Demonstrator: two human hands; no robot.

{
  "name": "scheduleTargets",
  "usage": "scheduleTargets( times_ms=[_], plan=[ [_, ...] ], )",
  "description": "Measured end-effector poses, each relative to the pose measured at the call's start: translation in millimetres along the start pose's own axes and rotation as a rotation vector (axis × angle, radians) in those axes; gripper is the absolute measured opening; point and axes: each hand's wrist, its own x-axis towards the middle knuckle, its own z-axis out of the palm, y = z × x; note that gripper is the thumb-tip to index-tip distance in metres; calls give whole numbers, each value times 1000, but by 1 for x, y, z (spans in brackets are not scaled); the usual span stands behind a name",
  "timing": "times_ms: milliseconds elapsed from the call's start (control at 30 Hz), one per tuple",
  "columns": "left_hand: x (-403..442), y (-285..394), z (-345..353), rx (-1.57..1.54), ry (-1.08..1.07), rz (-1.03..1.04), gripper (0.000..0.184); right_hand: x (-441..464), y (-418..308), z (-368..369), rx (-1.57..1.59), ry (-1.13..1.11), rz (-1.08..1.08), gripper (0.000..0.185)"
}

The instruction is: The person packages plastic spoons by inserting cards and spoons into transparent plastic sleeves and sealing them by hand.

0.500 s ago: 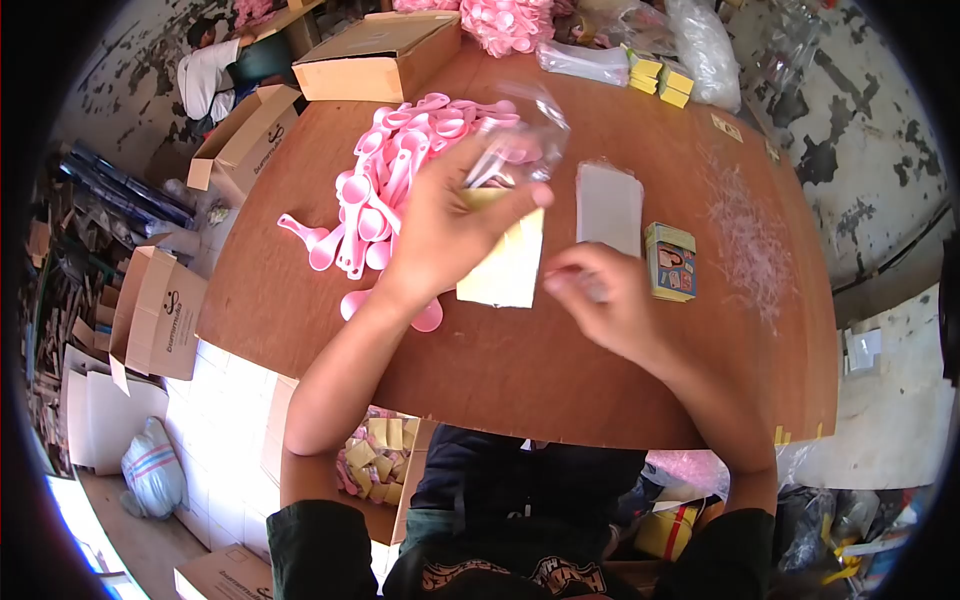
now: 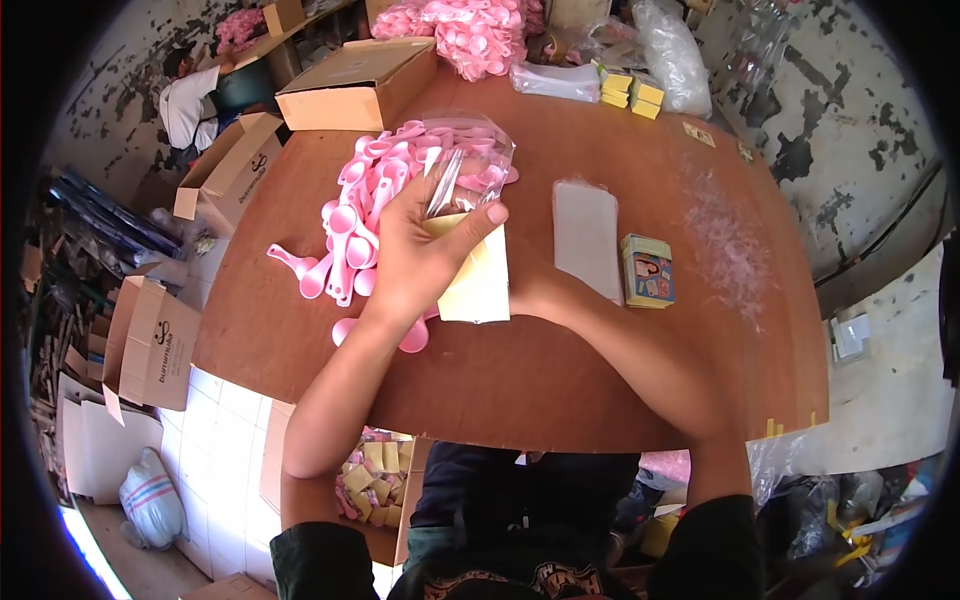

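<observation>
My left hand point(image 2: 425, 250) pinches a clear plastic bag point(image 2: 475, 265), thumb in front and fingers behind. A plain yellow card shows in its lower part, while the transparent upper part stands up above my thumb. My right hand point(image 2: 528, 290) reaches behind the bag; its fingers are hidden there. Just beyond the bag lies a heap of pink measuring spoons point(image 2: 345, 225), with a few loose spoons near my left wrist. Right of my hands is a stack of flat clear bags point(image 2: 586, 235), and beside it a stack of printed cards point(image 2: 648, 272).
On the wooden table point(image 2: 560, 390), a cardboard box point(image 2: 335, 95), bagged pink spoons point(image 2: 475, 40) and yellow card stacks point(image 2: 630, 90) stand at the back. Plastic shreds point(image 2: 725, 240) lie at right. An open box point(image 2: 375, 475) sits below the front edge. Another person point(image 2: 190, 105) is at far left.
My right hand has moved left and forward, from beside the bag to behind it. My left hand still holds the bag. The whole view has shifted slightly.
</observation>
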Motion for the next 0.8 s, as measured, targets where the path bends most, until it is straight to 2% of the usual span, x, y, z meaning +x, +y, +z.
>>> scheduleTargets(
  times_ms=[67,200,300,367,433,500,567,600,667,800],
  plan=[
    [-1,4,2,27,-10,-21,34,-11,-6,-5,-263,44,-26,30],
    [-2,-2,3,-23,-30,-13,34,-28,4,-25,-465,89,-9,23],
    [-2,-4,2,-24,-58,-42,34,-49,-6,-42,-378,166,99,18],
    [-3,-3,2,6,-90,-126,33,-63,-1,-55,-351,352,-146,18],
    [-3,-8,6,56,-146,-88,34,-82,-9,-66,-299,552,-174,16],
    [-2,-18,4,125,-283,-73,36,-101,-15,-81,-184,769,-54,17],
    [-5,-21,9,145,-337,-98,36,-119,-10,-101,-66,963,-26,19],
    [-7,-23,12,165,-398,-124,37,-125,-8,-110,-68,963,-24,19],
    [-9,-30,17,212,-423,-99,38,-135,-4,-122,279,1039,-200,18],
    [-14,-29,25,306,-534,-142,41,-144,-10,-122,346,941,-142,16]
  ],
)
